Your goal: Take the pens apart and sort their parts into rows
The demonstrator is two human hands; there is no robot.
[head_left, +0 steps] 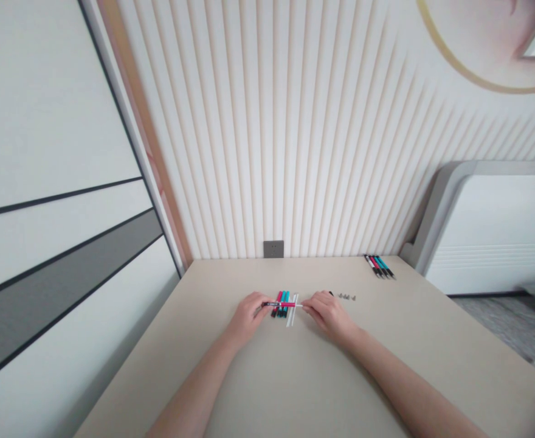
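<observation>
My left hand (245, 316) is closed on the black end of a pink and black pen barrel (287, 304), which lies level between my hands. At the barrel's right end, my right hand (329, 313) pinches a thin white pen refill (300, 305) in line with it; how far it reaches inside is hidden. Below the barrel, other pink and teal pen barrels (284, 296) with black ends lie side by side on the table. White refills (290, 319) rest just right of them. Several small metallic pen tips (346, 297) sit right of my right hand, near a small black piece (331, 294).
The beige table (258, 389) reaches a ribbed wall with a dark socket (273, 249). Several pens (380, 266) lie in a row at the table's back right corner. White and grey panels (67, 255) rise on the left, and a headboard (490, 219) stands on the right.
</observation>
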